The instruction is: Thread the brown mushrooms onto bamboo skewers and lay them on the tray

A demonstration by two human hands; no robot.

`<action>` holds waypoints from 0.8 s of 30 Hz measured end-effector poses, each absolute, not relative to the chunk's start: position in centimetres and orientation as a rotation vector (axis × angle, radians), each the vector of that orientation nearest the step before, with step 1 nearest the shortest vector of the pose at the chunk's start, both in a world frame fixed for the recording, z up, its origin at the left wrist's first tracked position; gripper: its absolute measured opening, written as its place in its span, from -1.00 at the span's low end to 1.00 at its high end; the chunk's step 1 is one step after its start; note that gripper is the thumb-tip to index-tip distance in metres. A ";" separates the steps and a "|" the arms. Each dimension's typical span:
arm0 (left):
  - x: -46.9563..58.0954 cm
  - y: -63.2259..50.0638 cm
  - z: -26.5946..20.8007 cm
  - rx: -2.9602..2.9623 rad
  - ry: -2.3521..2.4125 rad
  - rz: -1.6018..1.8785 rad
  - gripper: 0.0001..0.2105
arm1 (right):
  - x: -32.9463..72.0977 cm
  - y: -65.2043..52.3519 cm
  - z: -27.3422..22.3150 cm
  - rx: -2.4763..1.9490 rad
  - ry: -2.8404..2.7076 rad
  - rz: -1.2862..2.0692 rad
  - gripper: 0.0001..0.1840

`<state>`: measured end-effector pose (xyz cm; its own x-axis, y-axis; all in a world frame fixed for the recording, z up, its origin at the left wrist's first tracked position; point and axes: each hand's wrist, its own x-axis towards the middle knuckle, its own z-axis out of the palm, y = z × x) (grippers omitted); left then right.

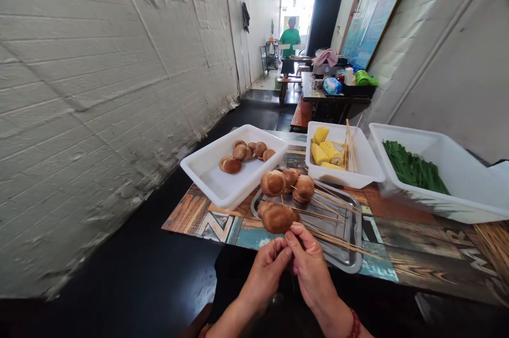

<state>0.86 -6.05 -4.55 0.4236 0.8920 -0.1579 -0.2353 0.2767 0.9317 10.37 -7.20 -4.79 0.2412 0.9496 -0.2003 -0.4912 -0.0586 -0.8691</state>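
Observation:
Close together at the table's front edge, my left hand [267, 268] and my right hand [309, 262] are both closed, fingertips pinching thin bamboo skewers. A brown mushroom [278, 219] sits just above my fingertips, seemingly on a skewer between them; the exact grip is hidden by my fingers. Behind it, the metal tray [355, 245] holds several skewered mushrooms [304, 188], their bamboo sticks [345, 242] pointing right. Beyond the tray on the left, a white tub [207, 181] contains loose mushrooms [239, 152].
A white bin [342, 178] holds corn pieces [326, 151] and upright skewers. Right of it, another bin [469, 206] contains green leafy vegetables [413, 165]. More sticks [495, 242] lie at the right edge. A person in green [290, 38] stands far back, beyond another table [318, 95].

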 end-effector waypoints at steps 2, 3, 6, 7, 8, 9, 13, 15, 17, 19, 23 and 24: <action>1.1 -6.3 -5.0 1.049 0.804 0.872 -0.58 | 10.5 -7.3 -4.9 -1.092 -0.587 1.319 -0.60; 1.2 -6.4 -5.2 1.077 0.809 0.872 -0.55 | 10.7 -7.4 -4.9 -1.106 -0.603 1.345 -0.59; 1.4 -6.7 -5.8 1.150 0.841 0.878 -0.52 | 11.3 -7.6 -5.0 -1.122 -0.688 1.408 -0.56; 1.4 -6.8 -5.9 1.167 0.845 0.877 -0.51 | 11.4 -7.7 -4.9 -1.130 -0.723 1.412 -0.55; 1.4 -6.8 -5.9 1.178 0.841 0.873 -0.51 | 11.6 -7.8 -4.9 -1.143 -0.759 1.412 -0.54; 1.4 -6.9 -6.0 1.180 0.830 0.861 -0.51 | 11.7 -7.8 -4.9 -1.161 -0.791 1.408 -0.53; 1.4 -7.0 -6.0 1.125 0.769 0.804 -0.54 | 11.7 -8.0 -4.9 -1.214 -0.801 1.422 -0.52; 1.6 -7.1 -6.0 1.099 0.736 0.800 -0.55 | 11.6 -8.1 -4.9 -1.228 -0.765 1.426 -0.50; 1.8 -7.3 -6.0 1.073 0.722 0.823 -0.56 | 11.5 -8.1 -4.9 -1.240 -0.746 1.415 -0.49; 2.1 -7.5 -5.9 1.035 0.738 0.844 -0.57 | 11.4 -8.1 -4.7 -1.250 -0.732 1.413 -0.48; 2.5 -7.8 -6.0 0.980 0.752 0.833 -0.54 | 11.6 -8.1 -4.4 -1.274 -0.730 1.381 -0.46; 2.6 -7.8 -6.0 0.982 0.750 0.834 -0.53 | 11.6 -8.1 -4.4 -1.286 -0.743 1.354 -0.46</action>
